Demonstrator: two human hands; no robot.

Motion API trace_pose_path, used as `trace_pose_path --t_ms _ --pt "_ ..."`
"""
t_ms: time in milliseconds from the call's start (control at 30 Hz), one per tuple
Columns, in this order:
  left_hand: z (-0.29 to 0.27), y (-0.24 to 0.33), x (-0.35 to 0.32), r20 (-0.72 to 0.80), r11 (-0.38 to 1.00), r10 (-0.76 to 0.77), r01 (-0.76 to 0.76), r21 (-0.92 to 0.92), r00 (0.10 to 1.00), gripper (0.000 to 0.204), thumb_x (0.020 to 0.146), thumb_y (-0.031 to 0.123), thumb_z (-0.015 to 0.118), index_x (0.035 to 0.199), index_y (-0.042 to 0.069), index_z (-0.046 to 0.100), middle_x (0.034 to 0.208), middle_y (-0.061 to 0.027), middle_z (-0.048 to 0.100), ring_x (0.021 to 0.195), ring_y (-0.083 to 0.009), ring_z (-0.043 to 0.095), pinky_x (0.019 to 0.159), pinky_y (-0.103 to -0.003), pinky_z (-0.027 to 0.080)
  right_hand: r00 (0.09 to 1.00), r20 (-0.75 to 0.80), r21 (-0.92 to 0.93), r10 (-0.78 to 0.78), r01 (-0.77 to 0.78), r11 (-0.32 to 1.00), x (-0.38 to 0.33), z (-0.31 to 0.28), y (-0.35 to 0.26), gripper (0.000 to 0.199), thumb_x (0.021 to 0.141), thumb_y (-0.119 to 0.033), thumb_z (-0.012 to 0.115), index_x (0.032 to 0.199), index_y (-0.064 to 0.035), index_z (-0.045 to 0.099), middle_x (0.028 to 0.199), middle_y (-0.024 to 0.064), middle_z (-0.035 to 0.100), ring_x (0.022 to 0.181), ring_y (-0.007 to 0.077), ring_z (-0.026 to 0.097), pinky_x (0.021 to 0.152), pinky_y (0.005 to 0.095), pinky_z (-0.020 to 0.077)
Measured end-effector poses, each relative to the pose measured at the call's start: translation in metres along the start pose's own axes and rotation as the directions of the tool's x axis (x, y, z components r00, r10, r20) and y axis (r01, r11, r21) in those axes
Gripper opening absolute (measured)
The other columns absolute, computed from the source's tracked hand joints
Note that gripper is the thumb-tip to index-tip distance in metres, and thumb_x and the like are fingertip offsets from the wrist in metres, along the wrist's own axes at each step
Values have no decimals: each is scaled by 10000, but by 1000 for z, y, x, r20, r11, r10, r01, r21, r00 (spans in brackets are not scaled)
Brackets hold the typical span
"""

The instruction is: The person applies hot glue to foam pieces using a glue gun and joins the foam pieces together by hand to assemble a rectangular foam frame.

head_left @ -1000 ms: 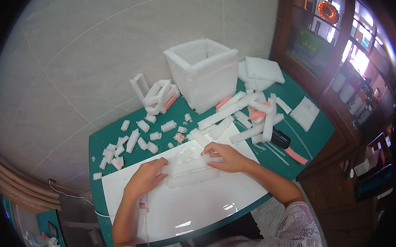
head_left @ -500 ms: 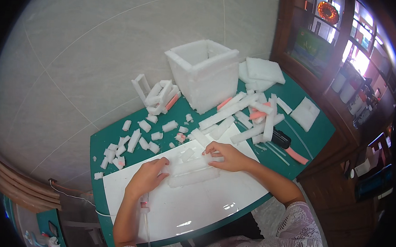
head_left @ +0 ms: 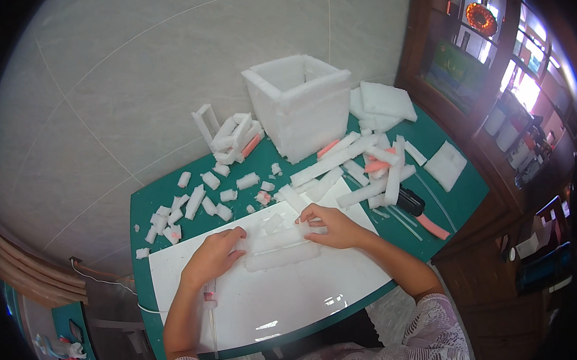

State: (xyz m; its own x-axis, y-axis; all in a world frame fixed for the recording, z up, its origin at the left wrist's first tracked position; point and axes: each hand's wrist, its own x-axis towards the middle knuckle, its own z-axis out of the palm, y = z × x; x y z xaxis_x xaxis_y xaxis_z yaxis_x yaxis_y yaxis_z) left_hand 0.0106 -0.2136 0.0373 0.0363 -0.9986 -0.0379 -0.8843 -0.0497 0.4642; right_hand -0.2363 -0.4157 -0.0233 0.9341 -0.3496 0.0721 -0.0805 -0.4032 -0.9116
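My left hand point(head_left: 215, 255) curls its thumb and fingers around the left end of a white foam strip point(head_left: 278, 239) on a glossy white board point(head_left: 309, 303). The fingers of my right hand point(head_left: 330, 227) pinch the right end. Along its near side lies a second foam strip point(head_left: 282, 259); whether the two are joined I cannot tell. Small flat foam pieces point(head_left: 274, 223) sit just beyond. A slim clear tool with a pink part point(head_left: 211, 302) lies beside my left forearm.
On the green table point(head_left: 147, 203) stand a square foam box point(head_left: 304, 116) and a small foam frame point(head_left: 233, 139). Foam chunks point(head_left: 196, 202) lie at the left. Foam strips point(head_left: 341, 160), clear rods point(head_left: 404, 223), a black object point(head_left: 410, 201) and a foam slab point(head_left: 445, 165) lie at the right.
Both hands keep their hold on the strip and have barely moved. The view has shifted very slightly.
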Motion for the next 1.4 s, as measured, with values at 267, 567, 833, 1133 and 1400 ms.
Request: trace_pose_path --t_ms 267,567,833,1133,1400 --pt "0 0 0 -4 1000 5 -5 -16 1000 313 861 89 720 1124 44 556 1057 -213 683 921 -407 661 805 -434 517 1000 -2 -4 5 -5 1000 -1 0 0 327 886 -19 697 1148 -79 508 1232 107 617 1199 232 593 1074 417 495" --pt "1 0 0 -25 999 -28 27 -25 999 299 841 84 750 1100 47 607 1055 -174 703 938 -366 659 831 -406 511 1000 1 8 -8 8 1000 0 -1 0 343 882 -34 697 1156 -60 492 1225 136 602 1185 262 606 1086 397 485" --pt "2 -2 -1 -14 1000 23 -23 -13 1000 314 859 80 721 1123 42 555 1054 -215 680 934 -414 659 811 -438 519 1000 3 -1 -5 5 1000 0 0 3 323 883 -15 702 1126 -85 501 1232 100 609 1193 226 591 1081 424 488" --pt "3 -3 0 -26 1000 -9 8 -28 1000 306 844 87 751 1106 46 597 1072 -171 700 941 -368 656 833 -404 508 1000 13 6 2 -2 1000 0 -1 2 328 889 -19 696 1148 -85 506 1243 102 611 1218 229 583 1088 432 482" --pt "4 -5 0 -29 1000 2 -2 -24 1000 305 844 85 748 1107 47 596 1074 -174 702 930 -368 661 830 -408 510 1000 3 -3 -29 29 1000 0 -1 3 349 876 -33 699 1157 -61 495 1204 130 607 1167 269 610 1077 391 485"
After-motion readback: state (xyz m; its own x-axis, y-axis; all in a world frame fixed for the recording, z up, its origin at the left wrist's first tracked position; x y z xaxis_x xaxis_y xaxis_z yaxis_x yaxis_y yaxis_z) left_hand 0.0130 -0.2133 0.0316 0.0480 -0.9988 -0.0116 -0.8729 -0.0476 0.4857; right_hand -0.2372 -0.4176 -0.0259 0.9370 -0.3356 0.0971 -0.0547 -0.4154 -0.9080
